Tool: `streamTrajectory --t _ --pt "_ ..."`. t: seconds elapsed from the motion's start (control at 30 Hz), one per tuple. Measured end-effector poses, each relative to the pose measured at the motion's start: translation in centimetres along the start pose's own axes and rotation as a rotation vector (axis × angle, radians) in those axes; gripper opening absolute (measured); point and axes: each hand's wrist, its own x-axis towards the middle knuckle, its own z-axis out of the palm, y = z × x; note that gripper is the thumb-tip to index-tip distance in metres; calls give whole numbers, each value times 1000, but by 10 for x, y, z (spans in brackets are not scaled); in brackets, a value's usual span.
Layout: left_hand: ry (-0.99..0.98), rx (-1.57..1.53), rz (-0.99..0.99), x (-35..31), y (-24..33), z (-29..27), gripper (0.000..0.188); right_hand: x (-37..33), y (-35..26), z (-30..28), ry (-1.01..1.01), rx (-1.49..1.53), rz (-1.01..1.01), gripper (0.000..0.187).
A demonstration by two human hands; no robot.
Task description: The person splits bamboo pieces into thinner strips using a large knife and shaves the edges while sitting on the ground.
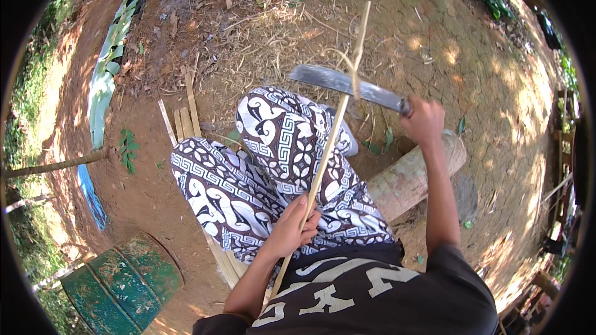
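A long, pale wooden strip [329, 142] slants across my lap, its far end raised beyond my knees. My left hand [294, 226] is closed round its lower part, near my waist. In my right hand [423, 120] is the handle of a machete [379, 94], and the fingers are wrapped round it. The broad dark blade lies crosswise against the strip, past my knee. A thin curled shaving [340, 56] stands up from the strip at the blade. The handle is mostly hidden by my right hand.
Several flat wooden strips [185, 121] lie on the ground beside my left leg. A thick log [410, 180] lies to my right. At the lower left is a green metal drum [124, 285]. Shavings [267, 43] litter the soil ahead, and a long leaf [112, 56] lies far left.
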Motion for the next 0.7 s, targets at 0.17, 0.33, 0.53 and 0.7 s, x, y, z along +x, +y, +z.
streamTrajectory --t 0.17,0.33,0.53,0.7 --pt "-52 -10 111 -3 1 -11 35 -33 -77 -23 -90 191 -123 11" --pt "-40 72 16 -13 -11 -12 34 -15 -26 2 16 86 -110 10" --pt "-81 -79 6 -2 -16 -13 36 -17 -34 0 -77 57 59 10" --pt "-107 18 -23 -11 -19 -6 35 -32 -26 0 -78 90 -161 15"
